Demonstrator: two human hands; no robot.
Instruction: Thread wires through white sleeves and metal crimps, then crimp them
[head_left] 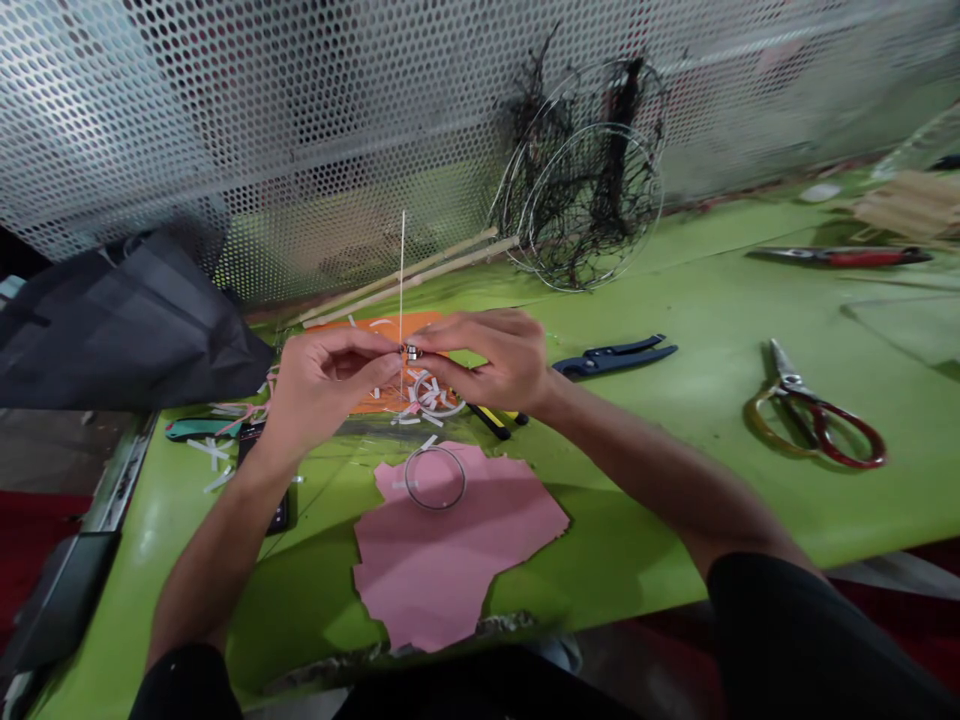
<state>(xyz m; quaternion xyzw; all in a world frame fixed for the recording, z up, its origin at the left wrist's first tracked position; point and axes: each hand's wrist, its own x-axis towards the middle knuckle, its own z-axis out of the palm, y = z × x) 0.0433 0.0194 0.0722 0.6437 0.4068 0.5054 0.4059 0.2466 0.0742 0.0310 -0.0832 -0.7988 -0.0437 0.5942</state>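
My left hand (326, 385) and my right hand (491, 358) meet above the green table (675, 420), fingertips pinched together on a small silvery piece (411, 352). A thin white stick (403, 270) rises straight up from between the fingers. Under the hands lie an orange sheet (360, 328) and several white paper strips (427, 400). A wire ring (436, 477) rests on a torn pink sheet (450, 545) just in front of the hands.
Blue pliers (615, 355) lie right of my right hand, red-handled scissors (817, 420) further right. Wire hoops with dark netting (592, 190) lean on the perforated metal wall (262, 120). A black bag (120, 320) sits left. Bamboo sticks (405, 275) lie behind.
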